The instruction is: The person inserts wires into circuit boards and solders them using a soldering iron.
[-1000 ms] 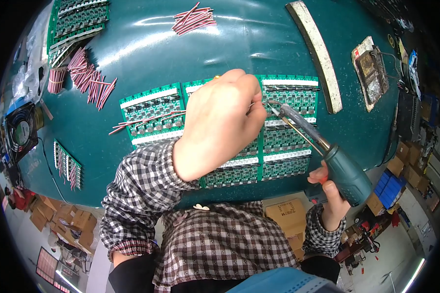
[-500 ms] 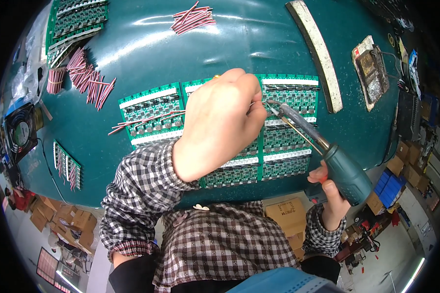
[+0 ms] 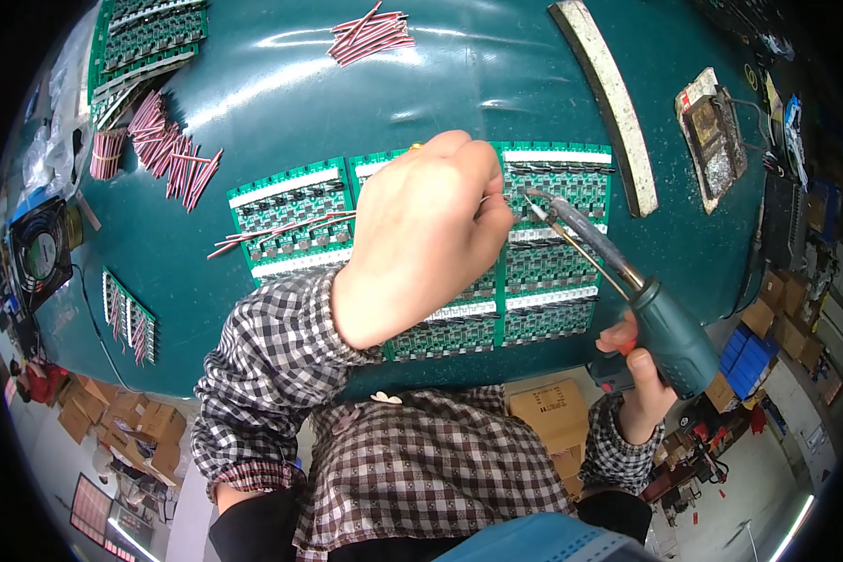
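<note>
My left hand (image 3: 426, 234) is closed in a pinch above the green circuit boards (image 3: 553, 267), its back hiding part of them. A thin end of what looks like a wire shows at its fingertips. My right hand (image 3: 642, 379) grips the green handle of a soldering gun (image 3: 674, 332), fingers by its red trigger. The iron's tip (image 3: 531, 195) and the thin feed tube beside it point left toward the pinch, over the boards and a little apart from the fingers. Red and white wires (image 3: 281, 233) lie across the left board, running up to my left hand.
Bundles of red and white wires (image 3: 164, 145) lie at the left, another pile (image 3: 373, 37) at the back. More boards (image 3: 150, 42) are stacked far left, with a small board (image 3: 128, 318) nearer. A fan (image 3: 42, 248), a long pale bar (image 3: 609, 103) and a soldering stand (image 3: 712, 136) flank the work.
The soldering gun in my right hand has drawn slightly right and down, taking its tip away from my left fingertips. My left hand has hardly moved.
</note>
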### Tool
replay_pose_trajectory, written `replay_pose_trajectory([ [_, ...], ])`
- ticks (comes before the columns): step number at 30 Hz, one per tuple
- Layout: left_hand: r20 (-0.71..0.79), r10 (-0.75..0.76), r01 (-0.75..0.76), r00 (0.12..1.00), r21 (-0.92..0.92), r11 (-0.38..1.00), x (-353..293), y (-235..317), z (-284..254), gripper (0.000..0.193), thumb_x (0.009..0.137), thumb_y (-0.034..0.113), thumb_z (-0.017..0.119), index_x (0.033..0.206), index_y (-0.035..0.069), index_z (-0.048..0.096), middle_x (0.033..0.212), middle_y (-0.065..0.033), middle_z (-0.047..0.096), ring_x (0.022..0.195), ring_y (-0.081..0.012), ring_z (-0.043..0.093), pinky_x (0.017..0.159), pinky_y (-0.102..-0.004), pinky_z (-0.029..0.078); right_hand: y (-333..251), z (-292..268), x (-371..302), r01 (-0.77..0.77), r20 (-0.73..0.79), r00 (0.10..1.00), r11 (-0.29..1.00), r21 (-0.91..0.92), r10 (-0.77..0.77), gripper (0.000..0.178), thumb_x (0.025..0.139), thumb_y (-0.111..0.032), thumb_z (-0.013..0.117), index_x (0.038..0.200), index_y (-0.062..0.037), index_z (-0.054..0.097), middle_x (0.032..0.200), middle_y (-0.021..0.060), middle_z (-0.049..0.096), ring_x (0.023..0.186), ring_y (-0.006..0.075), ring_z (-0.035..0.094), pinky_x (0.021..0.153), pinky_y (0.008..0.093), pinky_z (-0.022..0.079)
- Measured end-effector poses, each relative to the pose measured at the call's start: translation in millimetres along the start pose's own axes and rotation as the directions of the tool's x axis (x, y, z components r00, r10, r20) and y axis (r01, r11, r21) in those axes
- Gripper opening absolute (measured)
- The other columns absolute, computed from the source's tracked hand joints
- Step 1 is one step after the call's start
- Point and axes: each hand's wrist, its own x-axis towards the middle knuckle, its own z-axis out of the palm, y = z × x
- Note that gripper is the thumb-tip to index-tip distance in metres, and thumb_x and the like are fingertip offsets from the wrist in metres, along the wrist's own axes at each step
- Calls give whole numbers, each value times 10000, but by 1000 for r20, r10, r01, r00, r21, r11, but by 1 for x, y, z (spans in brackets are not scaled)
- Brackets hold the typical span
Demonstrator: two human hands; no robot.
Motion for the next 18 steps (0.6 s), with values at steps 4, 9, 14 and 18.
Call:
replay_pose_trajectory([
  [4,-4,-10,10,1000,7,1000,-1,2,-1,101,618,-5,582,643,48,500,585,-58,454,503,-206,475,456,-302,381,1,-1,-1,3,20,1000,1000,13,-4,478,757,-238,619,1034,131,494,749,134,583,652,242,584,621,345,500],
  [9,-27,12,-11,1000,19,1000,-4,0,0,107,615,-5,593,646,51,508,587,-53,461,500,-201,478,457,-298,386,3,-3,-2,4,42,999,1000,18,-5,472,763,-219,611,1046,137,484,747,136,574,647,246,576,623,357,498],
  [14,-17,22,-22,1000,10,1000,-4,0,1,116,613,-7,599,654,54,510,594,-49,463,495,-192,474,454,-297,383,5,-6,-2,33,64,997,999,1,-33,478,760,-205,615,1051,148,476,739,140,559,640,243,564,611,356,495],
  [18,-29,31,-31,999,10,999,-4,1,1,124,611,-11,600,663,55,509,594,-46,455,491,-188,463,458,-299,374,7,-5,-3,22,55,998,1000,13,-23,485,761,-208,617,1053,151,473,736,138,552,635,239,558,607,354,495],
])
